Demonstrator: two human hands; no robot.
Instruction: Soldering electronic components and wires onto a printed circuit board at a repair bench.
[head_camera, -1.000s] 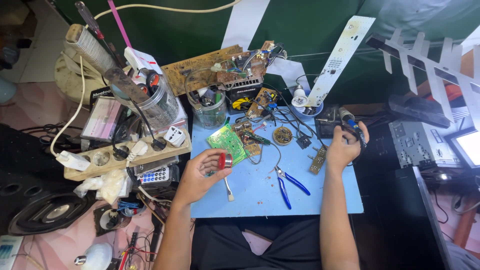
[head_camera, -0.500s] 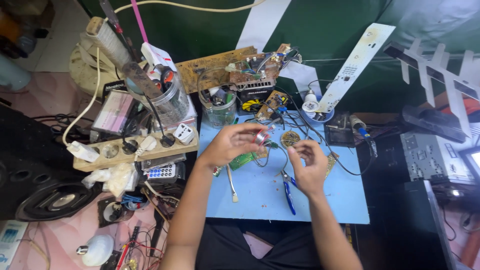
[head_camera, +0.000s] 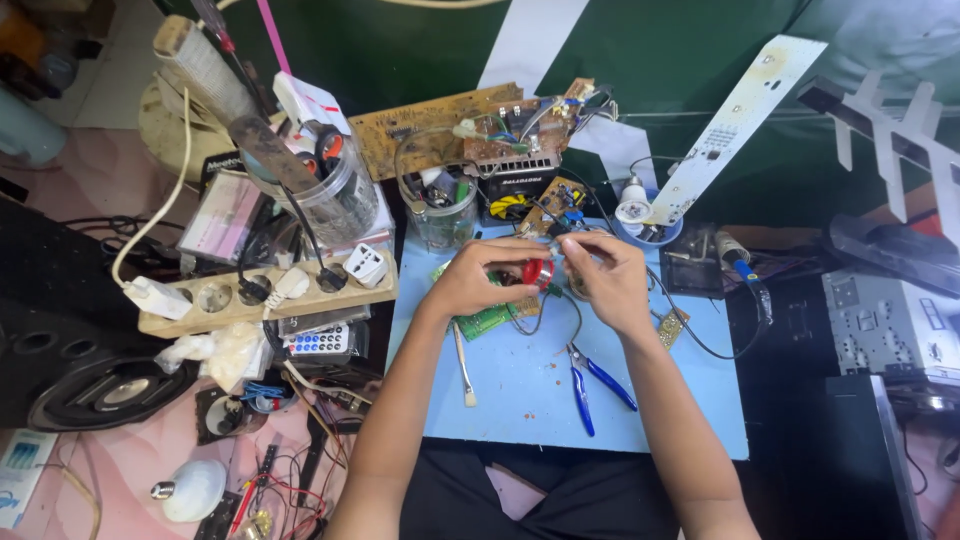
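My left hand (head_camera: 478, 282) grips a small red round spool (head_camera: 538, 272) above the blue work mat (head_camera: 650, 410). My right hand (head_camera: 607, 282) meets it from the right, fingertips pinched on the spool's edge. A green circuit board (head_camera: 487, 321) lies on the mat just under my left hand, with thin dark wires looping below the spool. Blue-handled pliers (head_camera: 592, 380) lie on the mat under my right wrist. A small brush (head_camera: 465, 366) lies beside my left forearm.
A soldering iron (head_camera: 745, 275) rests at the mat's right edge. A clear jar (head_camera: 441, 214) and brown circuit boards (head_camera: 470, 125) crowd the back. At the left are a wooden power strip (head_camera: 205, 300), a remote (head_camera: 314, 341) and a speaker (head_camera: 95, 390). A white LED strip (head_camera: 738, 112) leans at the back right.
My right hand left the soldering iron at the right and came to the middle, joining my left hand on the red spool. My left hand rose slightly with the spool.
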